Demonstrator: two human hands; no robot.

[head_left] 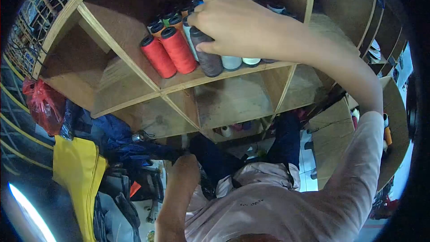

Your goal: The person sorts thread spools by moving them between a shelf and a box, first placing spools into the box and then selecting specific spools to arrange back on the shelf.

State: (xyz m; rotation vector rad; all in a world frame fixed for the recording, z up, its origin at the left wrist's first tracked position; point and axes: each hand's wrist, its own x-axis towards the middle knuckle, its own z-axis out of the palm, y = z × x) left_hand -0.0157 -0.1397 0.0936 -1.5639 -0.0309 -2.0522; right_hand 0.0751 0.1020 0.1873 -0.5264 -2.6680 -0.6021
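My right hand (228,24) reaches into a wooden shelf compartment, closed on a dark grey thread spool (209,60). Its thumb presses the front of that spool, while the other fingers are partly hidden among the spools behind. Two red thread spools (178,51) stand just left of the grey one, tilted in the view. Pale spools (231,62) show below my wrist, and orange, green and dark spools are packed farther back. Down by my lap, my left hand (186,168) is near a black plastic bag (206,181); its fingers are hidden from view.
Wooden dividers (121,47) split the shelf into several compartments. A red plastic bag (44,105) hangs at its left end, above yellow material (76,175) and dark cloth. At the right stands a cardboard box (331,130); more spools (386,134) lie near it.
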